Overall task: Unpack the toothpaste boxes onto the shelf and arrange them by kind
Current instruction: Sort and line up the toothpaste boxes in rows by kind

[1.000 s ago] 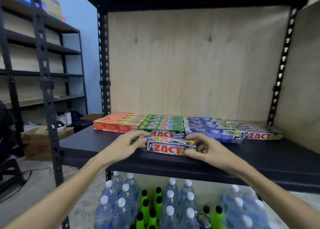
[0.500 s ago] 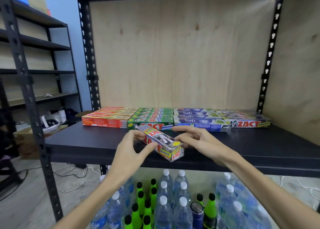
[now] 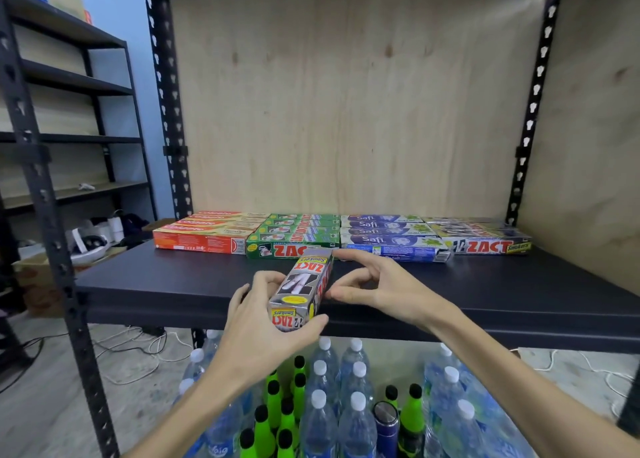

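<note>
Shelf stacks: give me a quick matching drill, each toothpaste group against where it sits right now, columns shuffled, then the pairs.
Things:
1. Colgate stack
2. Safi stack
3. green Zact stack
4. silver Zact box

Places:
A. gripped in the left hand
B. far left of the row
C. second from the left
D. third from the left

Pairs: 1-B, 2-D, 3-C, 4-A

ZACT box (image 3: 302,289) turned endwise, lifted.
</note>
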`<state>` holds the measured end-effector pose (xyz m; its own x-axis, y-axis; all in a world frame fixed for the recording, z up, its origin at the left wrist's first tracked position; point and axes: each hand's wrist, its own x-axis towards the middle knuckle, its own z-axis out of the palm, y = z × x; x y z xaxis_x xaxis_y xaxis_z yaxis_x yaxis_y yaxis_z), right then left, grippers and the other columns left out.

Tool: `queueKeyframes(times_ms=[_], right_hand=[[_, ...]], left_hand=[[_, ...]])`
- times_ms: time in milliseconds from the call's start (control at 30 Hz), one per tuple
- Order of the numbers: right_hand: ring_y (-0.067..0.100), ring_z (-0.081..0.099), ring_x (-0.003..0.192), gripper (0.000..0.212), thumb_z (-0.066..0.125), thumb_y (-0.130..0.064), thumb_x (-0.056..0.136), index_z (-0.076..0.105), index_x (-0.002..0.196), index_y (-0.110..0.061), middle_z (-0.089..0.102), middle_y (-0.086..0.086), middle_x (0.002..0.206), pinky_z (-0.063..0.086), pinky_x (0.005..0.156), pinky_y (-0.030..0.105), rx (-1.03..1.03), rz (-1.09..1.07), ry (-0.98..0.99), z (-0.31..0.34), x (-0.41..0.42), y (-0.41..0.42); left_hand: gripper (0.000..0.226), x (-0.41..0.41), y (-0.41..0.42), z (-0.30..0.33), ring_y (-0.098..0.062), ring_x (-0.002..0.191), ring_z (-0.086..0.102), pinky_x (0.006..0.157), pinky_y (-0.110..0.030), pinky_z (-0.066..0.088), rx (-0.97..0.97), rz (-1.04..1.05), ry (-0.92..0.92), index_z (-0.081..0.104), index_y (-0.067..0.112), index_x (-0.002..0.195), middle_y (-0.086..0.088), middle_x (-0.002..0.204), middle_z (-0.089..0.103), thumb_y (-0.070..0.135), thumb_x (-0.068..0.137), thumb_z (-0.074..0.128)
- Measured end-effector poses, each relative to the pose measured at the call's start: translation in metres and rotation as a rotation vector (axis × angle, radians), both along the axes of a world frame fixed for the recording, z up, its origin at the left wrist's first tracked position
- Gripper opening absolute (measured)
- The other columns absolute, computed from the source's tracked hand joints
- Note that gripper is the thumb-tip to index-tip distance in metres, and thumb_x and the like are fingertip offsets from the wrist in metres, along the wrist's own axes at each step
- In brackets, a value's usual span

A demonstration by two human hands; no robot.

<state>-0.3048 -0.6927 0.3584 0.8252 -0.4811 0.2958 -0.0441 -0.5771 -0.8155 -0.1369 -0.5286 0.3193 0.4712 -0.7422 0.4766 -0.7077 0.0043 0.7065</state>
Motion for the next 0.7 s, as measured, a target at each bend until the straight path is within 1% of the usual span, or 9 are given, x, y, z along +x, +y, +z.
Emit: queueKeyframes(times_ms=[67,133,233,333,400,500,567,633,700], right_hand=[[0.013,0.053,0.075,0.057,0.081,-0.035,0.082,0.055,0.133,-0.034,0.073,-0.005,0.093,0.046,0.082,0.024,-0.027,-0.086,-0.095,-0.006,0.000,-0.007],[0.008,0.049,0.079,0.055,0.084,-0.041,0.077,0.059,0.126,-0.039,0.066,-0.006,0.094,0.043,0.080,0.025,-0.039,-0.182,-0.176,-0.011,-0.003,-0.014],[0.002,0.050,0.105,0.061,0.084,-0.051,0.072,0.056,0.127,-0.049,0.058,-0.014,0.116,0.038,0.087,0.020,-0.109,-0.260,-0.146,-0.014,-0.005,-0.017],[0.007,0.034,0.133,0.080,0.080,-0.064,0.069,0.042,0.139,-0.054,0.044,-0.017,0.143,0.037,0.106,0.031,-0.200,-0.306,-0.046,-0.014,-0.003,-0.020],[0.012,0.026,0.140,0.089,0.079,-0.066,0.069,0.035,0.145,-0.054,0.042,-0.011,0.148,0.033,0.114,0.040,-0.189,-0.331,0.001,-0.014,-0.001,-0.023],[0.011,0.035,0.139,0.099,0.076,-0.077,0.060,0.031,0.146,-0.057,0.046,-0.002,0.146,0.035,0.116,0.040,-0.148,-0.346,0.037,-0.017,0.001,-0.026],[0.012,0.040,0.138,0.103,0.072,-0.084,0.055,0.033,0.146,-0.055,0.050,-0.003,0.144,0.038,0.115,0.041,-0.175,-0.376,0.029,-0.019,0.003,-0.028],[0.014,0.042,0.136,0.097,0.074,-0.077,0.061,0.039,0.146,-0.047,0.054,-0.006,0.142,0.041,0.112,0.040,-0.207,-0.424,0.003,-0.020,0.003,-0.026],[0.015,0.043,0.134,0.087,0.078,-0.063,0.071,0.042,0.147,-0.039,0.053,-0.006,0.142,0.041,0.109,0.037,-0.243,-0.461,-0.013,-0.020,0.001,-0.024]], left_hand=[[0.069,0.009,0.003,0.004,-0.009,0.124,0.045,0.098,-0.038,0.046,0.063,-0.045,0.003,0.041,0.045,0.116,0.032,0.112,0.059,0.069,0.061,0.075],[0.059,0.021,0.007,0.013,-0.007,0.103,0.064,0.087,-0.031,0.054,0.093,-0.115,-0.024,0.049,0.043,0.118,0.026,0.107,0.069,0.058,0.070,0.080],[0.050,0.036,0.010,0.028,0.001,0.091,0.069,0.079,-0.016,0.051,0.168,-0.206,-0.095,0.056,0.042,0.123,0.025,0.106,0.071,0.044,0.079,0.080],[0.061,0.054,0.000,0.039,0.007,0.104,0.060,0.087,-0.016,0.046,0.278,-0.267,-0.116,0.054,0.045,0.133,0.022,0.117,0.062,0.045,0.079,0.081],[0.063,0.064,-0.008,0.047,0.008,0.111,0.055,0.097,-0.019,0.043,0.367,-0.317,-0.113,0.051,0.046,0.137,0.022,0.124,0.057,0.044,0.080,0.080],[0.066,0.074,-0.016,0.054,0.002,0.117,0.057,0.104,-0.025,0.043,0.437,-0.439,-0.075,0.046,0.051,0.141,0.022,0.130,0.061,0.038,0.085,0.078],[0.074,0.079,-0.022,0.054,0.006,0.123,0.051,0.104,-0.024,0.038,0.416,-0.423,-0.048,0.037,0.057,0.144,0.023,0.135,0.054,0.038,0.086,0.077],[0.078,0.083,-0.026,0.049,0.003,0.126,0.048,0.105,-0.025,0.039,0.345,-0.347,0.005,0.036,0.051,0.146,0.018,0.134,0.050,0.038,0.082,0.080],[0.067,0.085,-0.028,0.042,-0.001,0.121,0.056,0.106,-0.031,0.046,0.245,-0.284,0.027,0.048,0.040,0.137,0.020,0.129,0.056,0.036,0.080,0.082]])
